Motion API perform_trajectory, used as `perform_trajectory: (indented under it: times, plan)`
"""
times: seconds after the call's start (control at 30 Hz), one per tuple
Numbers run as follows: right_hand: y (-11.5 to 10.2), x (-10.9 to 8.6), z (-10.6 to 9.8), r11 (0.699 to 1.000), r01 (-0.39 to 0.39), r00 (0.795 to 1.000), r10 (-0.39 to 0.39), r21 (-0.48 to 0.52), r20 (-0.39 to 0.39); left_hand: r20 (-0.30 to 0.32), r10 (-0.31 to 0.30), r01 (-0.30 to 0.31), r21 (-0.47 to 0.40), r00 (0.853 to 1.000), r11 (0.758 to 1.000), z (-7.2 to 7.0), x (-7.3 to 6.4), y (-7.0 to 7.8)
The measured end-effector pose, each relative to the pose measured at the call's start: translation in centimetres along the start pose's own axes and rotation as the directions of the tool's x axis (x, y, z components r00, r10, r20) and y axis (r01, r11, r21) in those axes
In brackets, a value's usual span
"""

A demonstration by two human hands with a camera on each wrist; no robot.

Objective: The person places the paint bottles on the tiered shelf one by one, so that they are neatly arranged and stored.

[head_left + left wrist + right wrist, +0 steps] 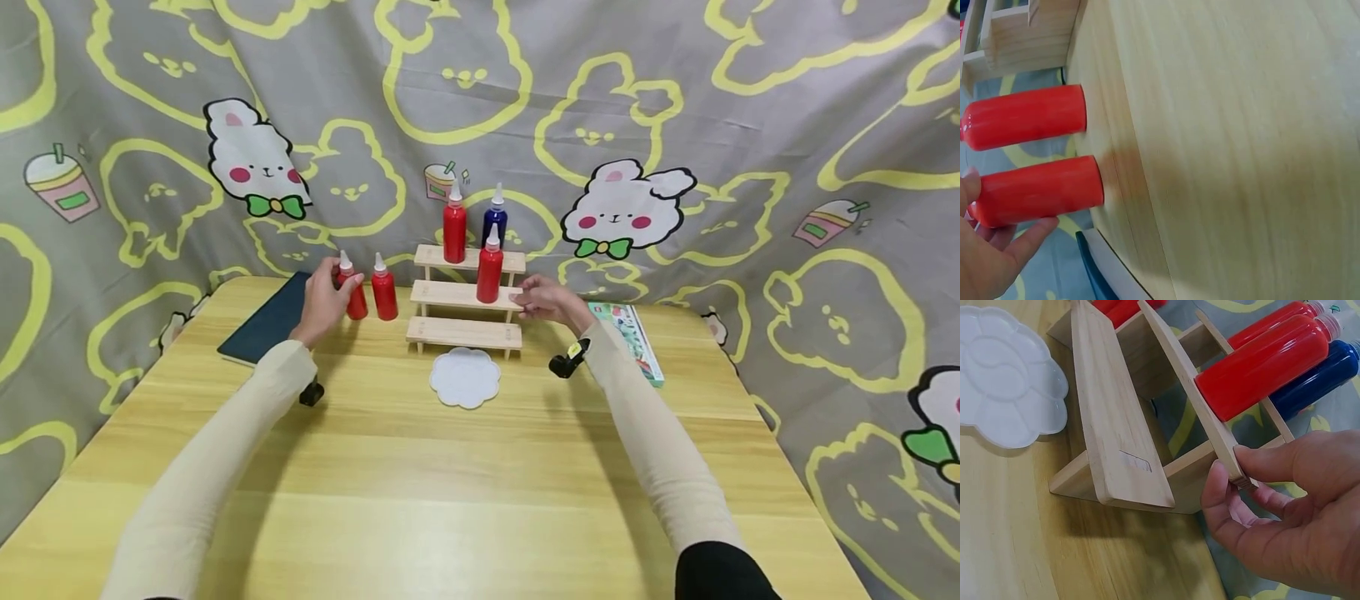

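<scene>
My left hand (322, 302) holds the leftmost red squeeze bottle (357, 302) around its upper part; the bottle stands upright on the table. Just to its right stands a second red bottle (385, 297). In the right wrist view, my right hand (1297, 506) pinches the right end of the middle shelf of a three-step wooden rack (1125, 437) between thumb and fingers. That shelf bears a red bottle (489, 277) near its right end. Up on the top shelf are another red bottle (454, 233) and a blue bottle (494, 221), partly hidden by the red one in front.
A white flower-shaped paint palette (465, 378) lies in front of the rack. Behind my left hand is a dark flat board (266, 321), and a colourful boxed set or book (639, 343) lies right of the rack. A patterned curtain (337, 92) closes off the table's back.
</scene>
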State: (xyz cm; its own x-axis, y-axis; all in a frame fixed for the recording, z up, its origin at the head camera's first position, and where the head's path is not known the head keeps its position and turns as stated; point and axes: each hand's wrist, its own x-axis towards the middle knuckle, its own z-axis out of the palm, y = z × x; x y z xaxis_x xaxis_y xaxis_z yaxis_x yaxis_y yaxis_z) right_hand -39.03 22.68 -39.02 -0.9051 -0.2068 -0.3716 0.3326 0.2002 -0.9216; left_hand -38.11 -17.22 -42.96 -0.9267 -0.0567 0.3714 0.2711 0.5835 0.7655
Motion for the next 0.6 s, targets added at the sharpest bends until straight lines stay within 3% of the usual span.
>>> perform_trajectory:
  times: [0.3, 0.6]
  plan:
    - [0.37, -0.16, -0.17, 1.0, -0.01, 0.999, 0.009, 0.012, 0.04, 0.082, -0.076, 0.075, 0.014, 0.994, 0.997, -0.98, -0.76, 0.2]
    - [0.34, 0.1, -0.59, 1.0, -0.011, 0.999, 0.011, 0.009, 0.05, 0.054, -0.072, 0.073, -0.005, 0.996, 0.997, -1.07, -0.8, 0.12]
